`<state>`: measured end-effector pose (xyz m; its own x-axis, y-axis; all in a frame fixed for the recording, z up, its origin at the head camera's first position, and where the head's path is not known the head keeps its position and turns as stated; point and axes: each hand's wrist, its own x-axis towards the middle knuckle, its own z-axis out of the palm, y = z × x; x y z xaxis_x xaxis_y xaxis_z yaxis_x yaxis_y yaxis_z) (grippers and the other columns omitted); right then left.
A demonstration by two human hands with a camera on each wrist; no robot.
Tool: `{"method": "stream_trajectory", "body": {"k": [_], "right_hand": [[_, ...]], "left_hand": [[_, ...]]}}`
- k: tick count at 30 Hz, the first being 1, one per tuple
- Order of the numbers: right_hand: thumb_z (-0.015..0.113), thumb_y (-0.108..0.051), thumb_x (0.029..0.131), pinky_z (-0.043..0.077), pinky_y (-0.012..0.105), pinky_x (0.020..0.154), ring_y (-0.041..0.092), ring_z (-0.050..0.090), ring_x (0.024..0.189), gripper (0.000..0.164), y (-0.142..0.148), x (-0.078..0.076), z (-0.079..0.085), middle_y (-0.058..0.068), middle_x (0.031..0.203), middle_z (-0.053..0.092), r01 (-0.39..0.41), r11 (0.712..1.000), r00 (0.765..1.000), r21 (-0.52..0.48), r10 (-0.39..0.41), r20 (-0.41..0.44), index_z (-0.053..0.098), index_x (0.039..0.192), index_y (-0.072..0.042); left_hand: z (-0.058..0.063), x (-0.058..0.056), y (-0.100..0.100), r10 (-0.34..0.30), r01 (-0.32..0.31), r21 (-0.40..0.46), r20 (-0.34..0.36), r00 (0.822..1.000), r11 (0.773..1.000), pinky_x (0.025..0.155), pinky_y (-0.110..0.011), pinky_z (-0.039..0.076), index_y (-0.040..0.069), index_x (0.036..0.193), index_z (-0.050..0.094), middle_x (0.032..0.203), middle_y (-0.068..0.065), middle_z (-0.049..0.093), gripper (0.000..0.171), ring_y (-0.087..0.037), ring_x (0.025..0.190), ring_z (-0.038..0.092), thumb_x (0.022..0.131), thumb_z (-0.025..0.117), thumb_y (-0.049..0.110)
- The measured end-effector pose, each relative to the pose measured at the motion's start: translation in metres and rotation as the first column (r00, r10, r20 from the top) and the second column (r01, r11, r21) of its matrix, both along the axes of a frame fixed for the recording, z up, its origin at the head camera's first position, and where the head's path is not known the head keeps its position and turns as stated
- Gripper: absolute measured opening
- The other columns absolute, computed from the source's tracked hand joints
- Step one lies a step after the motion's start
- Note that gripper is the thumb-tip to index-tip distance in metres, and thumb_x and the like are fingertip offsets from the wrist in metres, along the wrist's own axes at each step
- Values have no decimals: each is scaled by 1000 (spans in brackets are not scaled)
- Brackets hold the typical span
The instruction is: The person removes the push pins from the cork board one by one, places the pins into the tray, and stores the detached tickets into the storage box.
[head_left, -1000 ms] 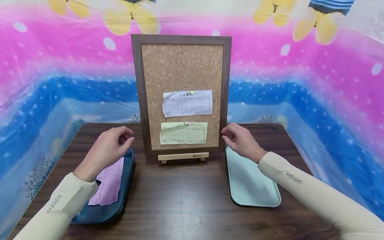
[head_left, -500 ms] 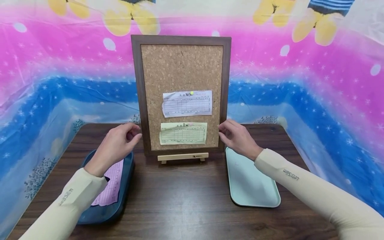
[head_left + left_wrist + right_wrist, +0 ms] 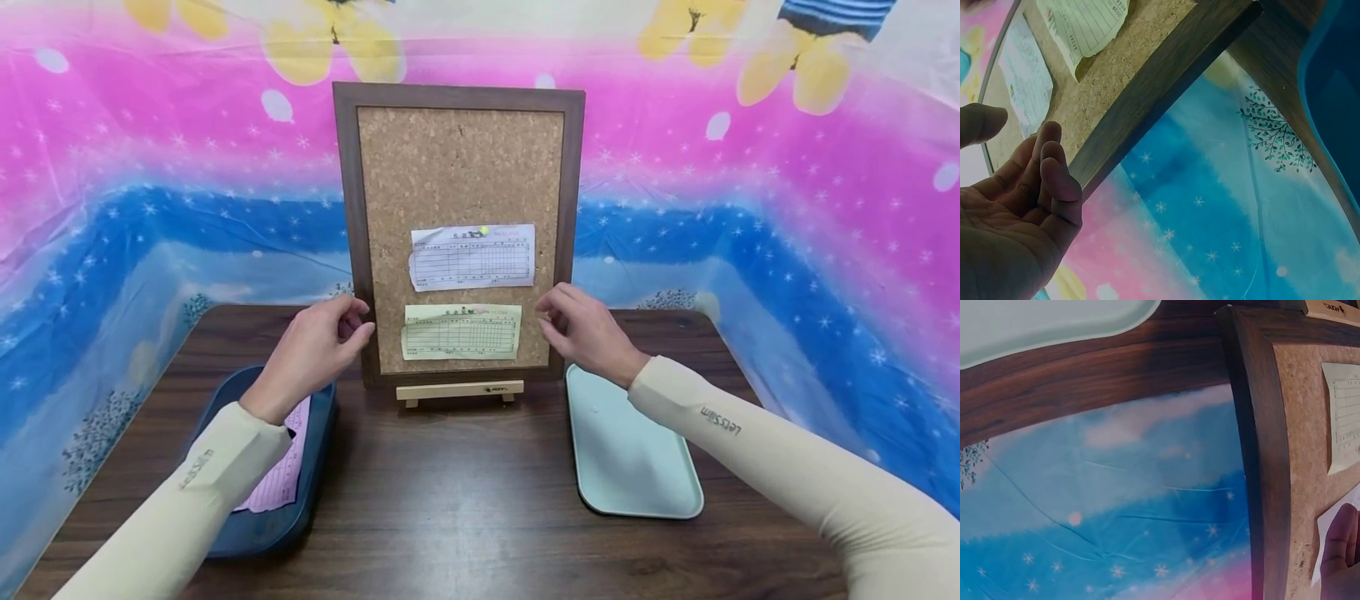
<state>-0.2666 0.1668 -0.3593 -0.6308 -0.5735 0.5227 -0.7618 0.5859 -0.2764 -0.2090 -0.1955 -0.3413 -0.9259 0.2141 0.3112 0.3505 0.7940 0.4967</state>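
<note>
A cork board in a dark wood frame stands upright on a small easel. A white form slip hangs on it under a yellow pushpin; a pale green form slip is below. My left hand is beside the frame's left edge, loosely bent and holding nothing. In the left wrist view its thumb stands apart from the fingers. On the other side, my right hand overlaps the frame's right edge near the green slip, with thumb and fingers apart. The right wrist view catches only part of it.
A dark blue tray with a pink form slip lies on the left, partly under my left arm. A pale mint tray lies on the right. The easel's wooden ledge juts out below the board on the wooden table.
Both hands have moved inward and slightly up toward the board, the left one rightward and the right one leftward. The slips and trays have stayed in place.
</note>
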Motion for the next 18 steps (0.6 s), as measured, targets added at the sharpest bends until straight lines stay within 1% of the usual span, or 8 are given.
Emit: {"method": "stream_trajectory", "body": {"k": [5, 9, 13, 18], "right_hand": [[64, -1, 85, 48, 29, 65, 15, 55, 76, 12, -5, -5, 5, 1, 91, 55, -26, 1000, 999, -10, 26, -38, 61, 97, -5], [66, 0, 85, 49, 33, 70, 18, 57, 82, 14, -12, -7, 11, 4, 93, 57, -31, 999, 999, -14, 30, -44, 61, 98, -4], [67, -1, 84, 50, 33, 69, 18, 58, 84, 17, -16, -6, 17, 6, 95, 57, -15, 1000, 999, -18, 15, -34, 61, 100, -4], [67, -2, 85, 48, 31, 65, 17, 56, 83, 16, -20, -9, 24, 6, 95, 57, -19, 999, 999, -43, 17, -40, 61, 99, -2]], "left_hand": [[2, -8, 6, 9, -9, 4, -8, 1000, 1000, 65, -39, 46, 1, 113, 58, 84, -7, 59, 26, -21, 73, 54, 93, 59, 17], [3, -13, 12, 16, -15, 20, -28, 999, 1000, 63, -37, 42, 1, 115, 57, 81, -6, 56, 28, -20, 69, 50, 94, 58, 19], [3, -18, 18, 22, -20, 40, -43, 999, 999, 64, -37, 42, 2, 115, 57, 83, -5, 56, 28, -20, 69, 50, 94, 57, 20], [5, -24, 21, 35, -32, 69, -46, 998, 997, 63, -37, 42, 3, 115, 55, 85, -7, 56, 27, -21, 70, 50, 94, 57, 20]]}}
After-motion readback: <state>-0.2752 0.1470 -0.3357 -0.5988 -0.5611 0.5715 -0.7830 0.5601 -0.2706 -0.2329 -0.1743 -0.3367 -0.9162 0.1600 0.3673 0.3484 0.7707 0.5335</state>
